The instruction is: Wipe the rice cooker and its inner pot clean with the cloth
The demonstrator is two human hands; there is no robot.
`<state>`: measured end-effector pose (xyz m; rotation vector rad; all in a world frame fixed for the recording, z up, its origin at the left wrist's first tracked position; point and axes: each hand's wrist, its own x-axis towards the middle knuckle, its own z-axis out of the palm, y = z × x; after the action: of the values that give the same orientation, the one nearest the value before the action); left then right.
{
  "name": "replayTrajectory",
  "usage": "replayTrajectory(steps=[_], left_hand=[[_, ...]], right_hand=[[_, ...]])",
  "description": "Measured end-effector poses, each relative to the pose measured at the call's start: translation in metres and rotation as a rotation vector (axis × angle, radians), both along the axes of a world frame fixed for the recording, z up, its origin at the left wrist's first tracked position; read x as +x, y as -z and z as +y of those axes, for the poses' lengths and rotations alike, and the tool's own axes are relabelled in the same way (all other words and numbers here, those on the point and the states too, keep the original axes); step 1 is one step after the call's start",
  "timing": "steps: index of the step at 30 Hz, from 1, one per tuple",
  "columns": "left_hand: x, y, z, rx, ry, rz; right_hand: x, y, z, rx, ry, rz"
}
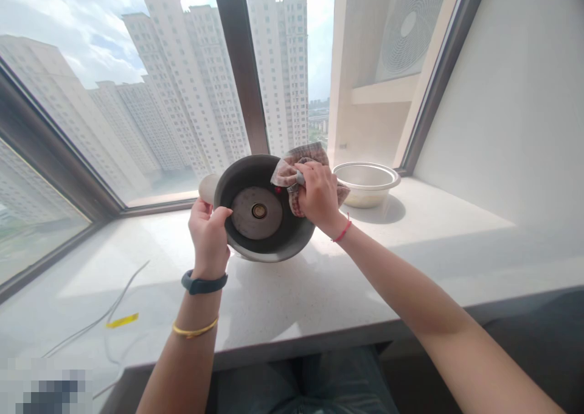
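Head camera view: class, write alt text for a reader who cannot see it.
A person's left hand grips the rim of a dark round cooker pot tilted toward the camera, while the right hand presses a patterned cloth against its rim. It is held above a white windowsill counter, with a metal bowl behind and tower blocks outside the window.

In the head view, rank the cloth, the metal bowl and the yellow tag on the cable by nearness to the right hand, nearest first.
1. The cloth: gripped in the right hand itself, pressed to the rim of the dark pot.
2. The metal bowl: just right of that hand, on the sill by the window corner.
3. The yellow tag: far left, on the cable near the sill's front edge.
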<state>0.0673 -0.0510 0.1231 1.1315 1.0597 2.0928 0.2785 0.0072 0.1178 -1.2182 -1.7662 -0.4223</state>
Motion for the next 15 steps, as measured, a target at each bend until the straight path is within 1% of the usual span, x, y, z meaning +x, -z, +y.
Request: replayTrajectory(steps=[2,4,6,8,9,11,13,15], left_hand=[[0.0,0.0,0.0,-0.003,0.004,-0.023],[0.003,0.0,0.0,0.012,0.024,-0.013],[0.007,0.001,-0.002,0.05,0.04,0.021],[0.01,0.002,-0.003,0.083,0.05,0.048],[0.011,0.002,-0.004,0.086,0.061,0.051],[0.01,0.002,-0.006,0.067,0.091,0.045],[0.007,0.003,-0.008,0.041,0.102,0.026],[0.005,0.004,-0.008,0.023,0.082,0.007]], right_hand=[[-0.017,-0.012,-0.006,0.092,-0.108,0.035],[-0.039,-0.024,-0.018,0.165,-0.221,-0.003],[-0.063,-0.035,-0.029,0.201,-0.308,-0.085],[-0.083,-0.044,-0.033,0.196,-0.341,-0.157],[-0.09,-0.048,-0.032,0.18,-0.333,-0.175],[-0.094,-0.055,-0.024,0.13,-0.269,-0.171],[-0.088,-0.059,-0.011,0.061,-0.177,-0.136],[-0.074,-0.059,0.003,-0.013,-0.09,-0.103]])
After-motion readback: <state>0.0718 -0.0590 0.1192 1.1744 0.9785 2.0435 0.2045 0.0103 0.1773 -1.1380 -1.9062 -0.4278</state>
